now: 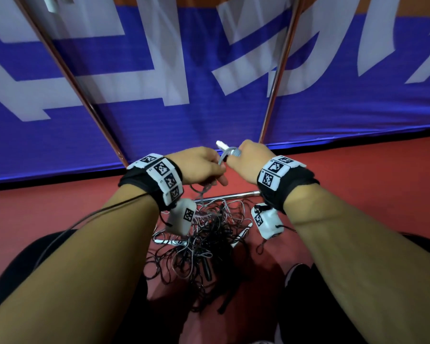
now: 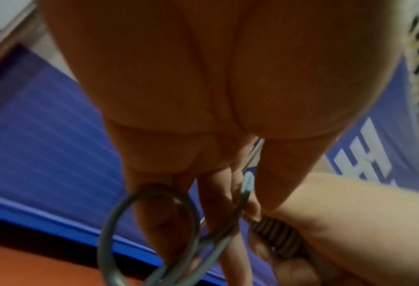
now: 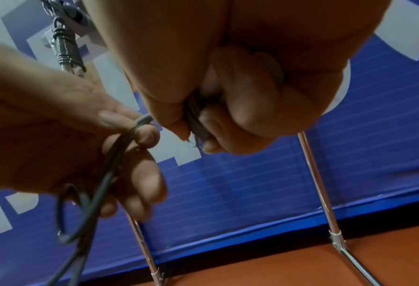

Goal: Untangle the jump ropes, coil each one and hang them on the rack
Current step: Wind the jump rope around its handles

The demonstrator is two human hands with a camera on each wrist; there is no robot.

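Observation:
Both hands are raised in front of the rack, working one grey jump rope. My right hand grips the bundled coil of this rope, and the white handle sticks out above the fist. My left hand pinches the rope's free strand between thumb and forefinger; a loop hangs below it. The strand runs down into a tangle of black, grey and white ropes on the red floor. Another rope, coiled and wrapped, hangs high on the rack.
Two chrome rack poles rise before a blue banner with white lettering. The rack's base bar lies on the floor behind the tangle. My legs and a dark shoe flank the pile.

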